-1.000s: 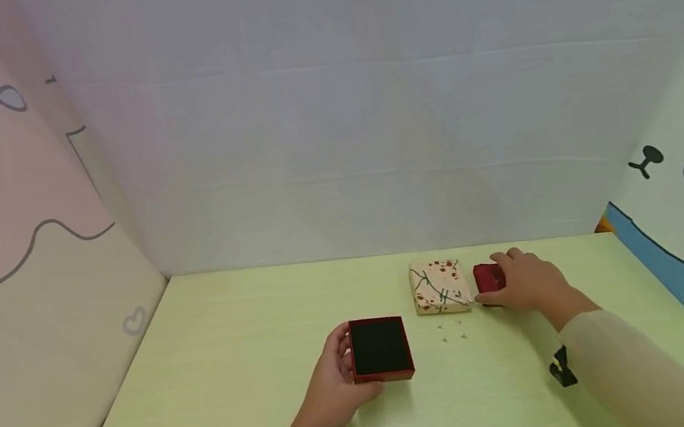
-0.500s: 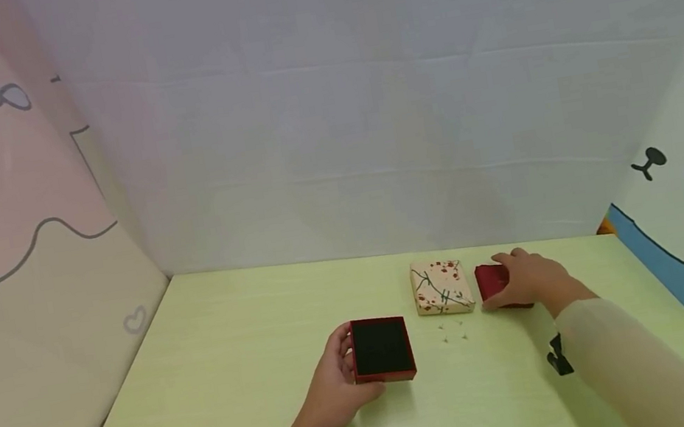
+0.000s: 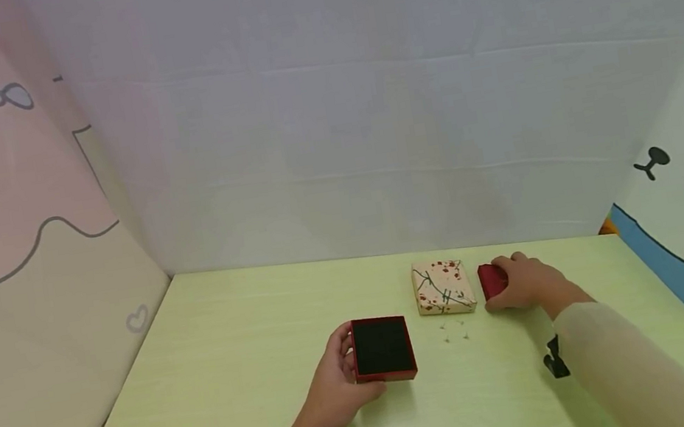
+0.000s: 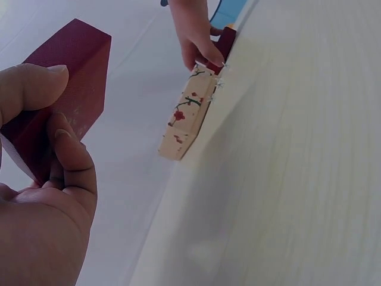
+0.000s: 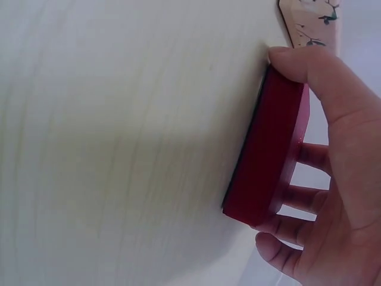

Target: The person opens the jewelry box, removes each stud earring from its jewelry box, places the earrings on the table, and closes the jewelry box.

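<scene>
My left hand [image 3: 333, 390] grips a square red box [image 3: 382, 347] with a black inside facing up, held above the pale table. In the left wrist view the box's plain red outside [image 4: 80, 77] shows, the thumb on one side and curled fingers on the other. To the right, my right hand [image 3: 530, 282] holds a smaller dark red box [image 5: 265, 149] at the table, its thumb at one end and fingers along the far side. Part of that box is hidden under the hand. Between the hands lies a cream box [image 3: 443, 287] printed with blossom branches.
Several tiny pale pin-like pieces [image 3: 446, 339] lie on the table in front of the blossom box; their kind is too small to tell. A pale wall [image 3: 336, 132] stands behind the table [image 3: 223, 352], with cartoon-printed panels at left and right.
My right hand stays at the small red box and has shifted its fingers slightly around it. The left hand holds its box almost still.
</scene>
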A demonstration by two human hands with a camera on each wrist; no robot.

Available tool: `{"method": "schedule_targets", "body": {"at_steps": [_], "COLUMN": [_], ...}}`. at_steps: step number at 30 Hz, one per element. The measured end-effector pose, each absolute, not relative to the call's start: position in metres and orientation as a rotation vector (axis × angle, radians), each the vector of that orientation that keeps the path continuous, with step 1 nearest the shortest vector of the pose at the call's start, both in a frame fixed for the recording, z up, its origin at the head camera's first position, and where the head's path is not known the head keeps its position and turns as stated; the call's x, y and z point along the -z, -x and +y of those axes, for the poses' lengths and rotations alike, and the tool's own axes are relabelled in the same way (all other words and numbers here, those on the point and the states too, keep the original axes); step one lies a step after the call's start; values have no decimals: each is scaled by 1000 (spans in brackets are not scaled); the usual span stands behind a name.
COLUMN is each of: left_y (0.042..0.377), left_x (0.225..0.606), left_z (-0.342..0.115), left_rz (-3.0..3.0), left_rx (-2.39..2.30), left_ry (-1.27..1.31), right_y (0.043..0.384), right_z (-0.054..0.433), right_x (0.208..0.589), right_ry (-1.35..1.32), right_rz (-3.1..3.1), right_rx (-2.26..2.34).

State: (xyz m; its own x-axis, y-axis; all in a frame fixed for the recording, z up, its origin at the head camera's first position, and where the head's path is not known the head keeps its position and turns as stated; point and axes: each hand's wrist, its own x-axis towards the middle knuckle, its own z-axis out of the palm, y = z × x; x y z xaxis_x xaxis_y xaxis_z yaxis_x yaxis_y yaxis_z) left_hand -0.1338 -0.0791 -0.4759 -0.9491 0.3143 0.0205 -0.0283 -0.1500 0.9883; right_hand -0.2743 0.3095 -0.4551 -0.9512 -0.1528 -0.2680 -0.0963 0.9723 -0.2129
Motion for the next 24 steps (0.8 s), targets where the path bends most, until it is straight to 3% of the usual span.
{"method": "schedule_targets", "body": {"at_steps": [11,24], "left_y": [133,132], "left_x": [475,475], "left_z": [-78,-79], "left_rz": [1869,1867], "left_rx": [-2209,-2206], "left_ry": [-340,-336], "right_y": [268,245], "right_z": [313,288], "right_x": [444,401], "right_ry": [209,388], "right_rz": [2878,2965], "right_rx": [291,470]}}
